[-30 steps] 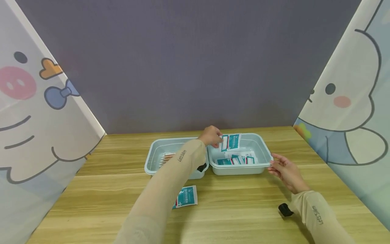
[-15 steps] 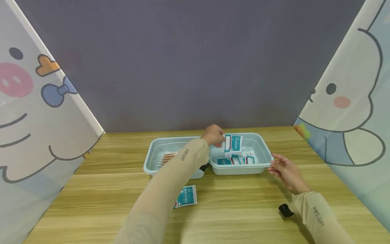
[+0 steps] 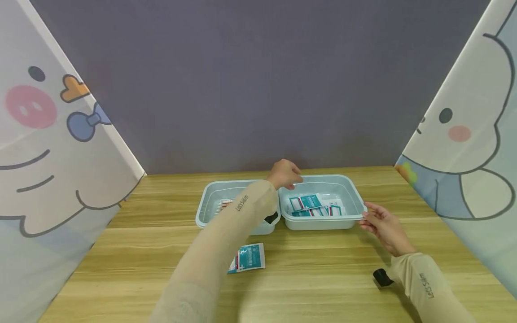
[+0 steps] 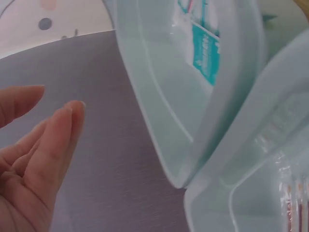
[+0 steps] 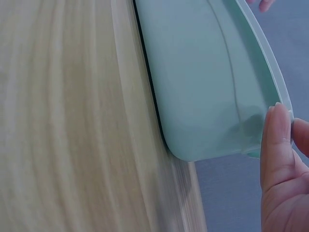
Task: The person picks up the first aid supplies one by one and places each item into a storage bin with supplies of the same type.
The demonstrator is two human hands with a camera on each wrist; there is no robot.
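My left hand (image 3: 284, 174) hovers over the back left corner of the right light-blue plastic tray (image 3: 317, 224). In the left wrist view its thumb and fingertips are apart, with nothing between them. Several teal-and-white sachets (image 3: 308, 202) lie in that tray, the topmost across the others. At the tray's front right corner, my right hand (image 3: 385, 231) pinches the rim between thumb and fingers, as the right wrist view shows closely. A matching left tray (image 3: 207, 199) holds thin reddish-brown sticks (image 4: 292, 208) in clear wrapping, partly hidden by my left sleeve.
One more teal sachet (image 3: 250, 257) lies on the wooden table (image 3: 315, 278) in front of the trays, its left end behind my left forearm. A grey panel (image 3: 258, 89) stands along the back edge, with cartoon-printed panels at both sides. The trays stand side by side.
My left hand has let go of a sachet, which now lies on the others in the right tray. That hand has risen slightly. The right hand keeps its pinch on the rim.
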